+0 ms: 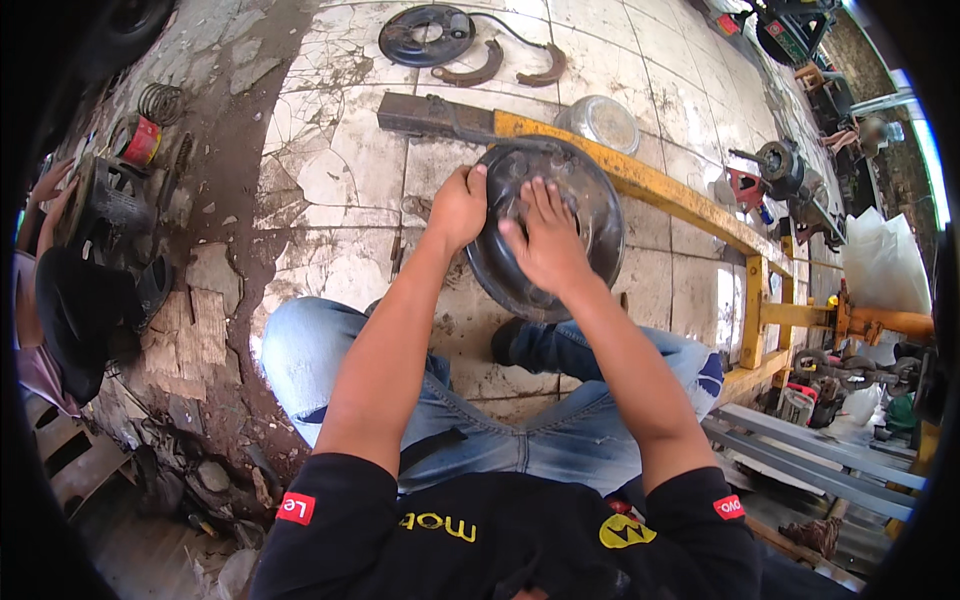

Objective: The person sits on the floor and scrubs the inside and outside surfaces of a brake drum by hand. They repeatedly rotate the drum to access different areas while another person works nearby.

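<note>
A round black brake backing plate (598, 205) stands tilted in front of my lap, between my bent knees. My left hand (461, 208) grips its left rim, with the thumb at the edge; the fingers behind are partly hidden. Flat against the plate's face lies my right hand (548, 238), its fingers stretched out and covering part of the centre hole. Farther off on the tiles rests a second black backing plate (400, 38) with a cable attached. Beside it lie two curved brake shoes, one (475, 68) closer to the plate and the other (545, 68) to its right.
A yellow steel beam (650, 185) with a dark end crosses the floor just beyond the plate. Behind it sits a clear round container (606, 122). At left, another person's hands (52, 185) are near a dark metal part. A coil spring (160, 103) lies beyond.
</note>
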`<state>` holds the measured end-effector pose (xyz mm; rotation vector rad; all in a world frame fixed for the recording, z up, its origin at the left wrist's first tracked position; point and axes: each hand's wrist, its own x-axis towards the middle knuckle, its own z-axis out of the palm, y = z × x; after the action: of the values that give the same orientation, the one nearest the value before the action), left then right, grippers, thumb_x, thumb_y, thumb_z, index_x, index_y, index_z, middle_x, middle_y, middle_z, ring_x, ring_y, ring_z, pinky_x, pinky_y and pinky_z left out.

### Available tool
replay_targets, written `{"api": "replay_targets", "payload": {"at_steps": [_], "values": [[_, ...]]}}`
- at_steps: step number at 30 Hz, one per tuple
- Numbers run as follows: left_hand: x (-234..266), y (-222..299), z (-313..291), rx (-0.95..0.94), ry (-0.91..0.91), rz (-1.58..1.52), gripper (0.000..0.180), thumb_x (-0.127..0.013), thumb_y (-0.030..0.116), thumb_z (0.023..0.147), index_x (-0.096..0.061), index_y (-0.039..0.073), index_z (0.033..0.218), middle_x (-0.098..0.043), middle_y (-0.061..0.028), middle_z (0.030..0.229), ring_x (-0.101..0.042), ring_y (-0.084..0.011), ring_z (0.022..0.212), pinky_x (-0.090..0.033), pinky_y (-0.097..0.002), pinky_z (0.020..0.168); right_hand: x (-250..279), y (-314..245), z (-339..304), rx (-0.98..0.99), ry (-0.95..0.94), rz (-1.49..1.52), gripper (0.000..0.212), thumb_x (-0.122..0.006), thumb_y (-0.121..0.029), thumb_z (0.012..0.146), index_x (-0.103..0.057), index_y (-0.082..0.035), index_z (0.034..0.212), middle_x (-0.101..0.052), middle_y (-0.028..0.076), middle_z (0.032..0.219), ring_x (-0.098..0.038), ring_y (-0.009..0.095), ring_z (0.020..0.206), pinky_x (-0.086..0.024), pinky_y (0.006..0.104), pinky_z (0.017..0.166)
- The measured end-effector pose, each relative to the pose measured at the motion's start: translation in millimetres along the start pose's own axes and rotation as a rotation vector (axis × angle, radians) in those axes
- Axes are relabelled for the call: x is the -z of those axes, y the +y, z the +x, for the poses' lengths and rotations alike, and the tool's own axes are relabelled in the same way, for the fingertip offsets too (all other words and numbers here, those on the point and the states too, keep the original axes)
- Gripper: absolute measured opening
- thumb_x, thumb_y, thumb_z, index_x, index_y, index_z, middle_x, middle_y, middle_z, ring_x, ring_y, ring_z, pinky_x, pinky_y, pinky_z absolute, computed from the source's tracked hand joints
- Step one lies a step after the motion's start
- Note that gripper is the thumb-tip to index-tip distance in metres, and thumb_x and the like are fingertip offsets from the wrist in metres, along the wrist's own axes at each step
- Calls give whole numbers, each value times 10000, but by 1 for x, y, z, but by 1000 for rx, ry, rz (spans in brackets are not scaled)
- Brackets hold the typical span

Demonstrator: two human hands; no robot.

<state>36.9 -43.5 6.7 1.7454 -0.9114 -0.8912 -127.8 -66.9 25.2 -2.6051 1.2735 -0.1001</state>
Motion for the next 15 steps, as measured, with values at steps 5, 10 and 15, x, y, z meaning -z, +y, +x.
{"api": "replay_targets", "payload": {"at_steps": [5,10,15], "values": [[0,5,1,31,-61,-18,482,-409,365,1010,-582,-60,1158,-633,-302,1086,-601,-439,1056,-456,-436,922,5,9,12,-46,49,-25,671,-346,-493,999,-379,16,1436,-310,215,1526,-272,385,1421,-232,523,1148],[-1,4,-2,32,-13,-1,482,-412,365,1009,-582,-60,1160,-633,-301,1092,-602,-435,1060,-456,-433,922,5,12,9,-13,61,21,628,-333,-459,1008,-389,-2,1436,-336,214,1512,-289,378,1415,-253,525,1139],[3,3,1,29,-35,21,490,-413,368,1009,-582,-65,1164,-639,-297,1085,-609,-429,1055,-460,-431,918,4,1,11,-38,57,-2,595,-342,-434,1010,-423,-4,1413,-376,201,1493,-331,372,1395,-267,528,1132]]}}
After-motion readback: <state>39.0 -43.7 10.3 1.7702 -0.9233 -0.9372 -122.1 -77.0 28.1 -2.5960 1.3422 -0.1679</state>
